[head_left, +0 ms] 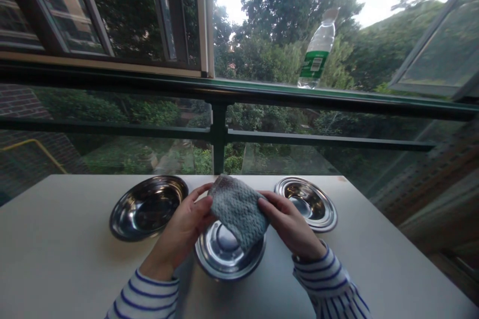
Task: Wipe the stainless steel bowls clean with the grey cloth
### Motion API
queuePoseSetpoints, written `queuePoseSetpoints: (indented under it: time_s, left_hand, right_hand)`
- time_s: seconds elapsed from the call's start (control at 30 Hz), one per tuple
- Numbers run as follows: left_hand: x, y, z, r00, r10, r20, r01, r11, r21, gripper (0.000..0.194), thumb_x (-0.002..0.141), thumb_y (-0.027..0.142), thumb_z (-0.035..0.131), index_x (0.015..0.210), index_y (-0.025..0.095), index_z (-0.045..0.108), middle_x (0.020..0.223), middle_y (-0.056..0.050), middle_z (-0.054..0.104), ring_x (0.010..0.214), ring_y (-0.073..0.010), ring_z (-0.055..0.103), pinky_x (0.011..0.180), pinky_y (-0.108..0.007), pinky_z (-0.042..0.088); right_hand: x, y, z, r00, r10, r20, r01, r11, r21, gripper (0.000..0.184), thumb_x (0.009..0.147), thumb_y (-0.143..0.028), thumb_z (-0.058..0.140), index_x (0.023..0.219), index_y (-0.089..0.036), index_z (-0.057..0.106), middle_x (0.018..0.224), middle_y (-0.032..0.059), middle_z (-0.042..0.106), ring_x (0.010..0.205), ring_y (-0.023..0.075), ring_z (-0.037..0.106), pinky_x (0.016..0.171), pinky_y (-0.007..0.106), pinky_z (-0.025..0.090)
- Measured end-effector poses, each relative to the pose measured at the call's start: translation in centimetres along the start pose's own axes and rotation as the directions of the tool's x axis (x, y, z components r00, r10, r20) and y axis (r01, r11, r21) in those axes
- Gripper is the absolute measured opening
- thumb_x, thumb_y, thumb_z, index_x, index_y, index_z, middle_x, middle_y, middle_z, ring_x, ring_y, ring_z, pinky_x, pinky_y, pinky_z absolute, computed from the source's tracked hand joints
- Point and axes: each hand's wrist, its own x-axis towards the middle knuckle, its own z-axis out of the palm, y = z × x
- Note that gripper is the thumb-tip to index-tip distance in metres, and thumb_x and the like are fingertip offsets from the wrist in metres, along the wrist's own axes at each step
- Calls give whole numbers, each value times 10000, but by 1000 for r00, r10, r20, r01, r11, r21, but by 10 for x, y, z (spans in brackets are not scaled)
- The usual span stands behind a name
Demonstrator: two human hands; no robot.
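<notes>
A grey-blue textured cloth (239,209), folded, is stretched between my two hands above the table. My left hand (189,224) pinches its left edge between thumb and fingers. On the opposite side my right hand (288,219) grips the right edge, thumb on top. Below the cloth sits a round steel bowl (230,269), partly covered from view by it. To the left lies a wide, shiny metal bowl (121,227). A smaller metal bowl with a broad stepped rim (331,214) rests on the right, behind my right hand.
The white table (75,259) runs up to a window with a dark green railing (168,87). A clear plastic bottle with a green label (316,60) stands on the ledge by the railing. Trees and a building show outside.
</notes>
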Motion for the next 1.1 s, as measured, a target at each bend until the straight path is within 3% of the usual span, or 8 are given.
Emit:
queuePoseSetpoints:
  time_s: [0.07, 0.2, 0.37, 0.5, 0.67, 0.87, 1.0, 1.1]
  left_hand:
    - [0, 0, -1, 1000, -9, 27, 9, 1000, -2, 523, 692, 190, 694, 1175, 163, 494, 1046, -99, 667, 912, -203, 640, 829, -300, 479]
    - [2, -3, -5, 999, 45, -4, -45, 995, 90, 449, 684, 171, 687, 1115, 166, 561, 1022, -87, 683, 925, -204, 634, 846, -313, 465]
    - [-2, -6, -4, 984, -28, 176, -52, 900, 433, 326, 655, 188, 698, 980, 161, 683, 929, -86, 714, 901, -236, 636, 807, -307, 461]
    - [-4, -3, -2, 990, 36, 140, -114, 793, 598, 267, 676, 259, 680, 925, 170, 711, 909, -81, 715, 888, -243, 632, 791, -307, 462]
    - [-2, 3, -10, 990, 88, 106, -132, 823, 552, 363, 620, 196, 718, 980, 186, 675, 985, -67, 695, 917, -225, 622, 803, -291, 455]
    - [-6, 2, 0, 968, 86, 236, -204, 819, 537, 195, 661, 157, 654, 851, 160, 698, 824, -60, 711, 806, -210, 634, 778, -290, 453]
    - [-8, 2, -12, 965, 259, -24, -189, 759, 623, 251, 643, 299, 696, 852, 160, 686, 832, -71, 704, 796, -215, 622, 763, -299, 451]
    - [-10, -8, -40, 883, 366, -294, -113, 773, 624, 373, 629, 391, 697, 897, 134, 672, 884, -99, 688, 849, -232, 607, 767, -316, 445]
  right_hand:
    - [0, 0, 3, 1000, 13, -25, -14, 1000, -27, 315, 859, -369, 506, 1098, -179, 585, 976, 37, 645, 889, 154, 579, 773, 257, 449]
    - [-5, -4, 6, 978, 104, 181, -88, 992, -91, 355, 837, -355, 539, 1151, -190, 527, 1032, 62, 629, 948, 168, 578, 798, 290, 465]
    - [-8, -1, 9, 978, 119, 169, -119, 993, -10, 828, 710, -265, 686, 1387, -247, 211, 1297, 107, 464, 1083, 204, 528, 880, 347, 448]
    - [-3, 4, 14, 971, 39, 235, -5, 989, -145, 472, 730, -188, 634, 1190, -179, 530, 1026, 47, 628, 961, 190, 568, 859, 321, 438]
    - [-2, 3, 11, 1000, -15, -19, 13, 994, -110, 132, 737, -153, 587, 867, -161, 604, 774, -18, 605, 750, 134, 551, 686, 237, 437]
    - [-11, 0, 22, 988, 41, 149, -49, 998, 49, 515, 642, -141, 688, 1132, -199, 541, 1117, 44, 602, 1034, 201, 544, 906, 335, 408]
    - [-18, 8, 21, 996, 33, 85, -40, 995, 88, 366, 736, -256, 650, 1097, -212, 606, 1131, 56, 615, 1078, 220, 535, 986, 402, 351]
    - [-26, 15, 9, 994, 72, -86, -60, 989, 135, 361, 745, -304, 647, 1093, -217, 608, 1098, 61, 635, 1060, 233, 550, 965, 421, 378]
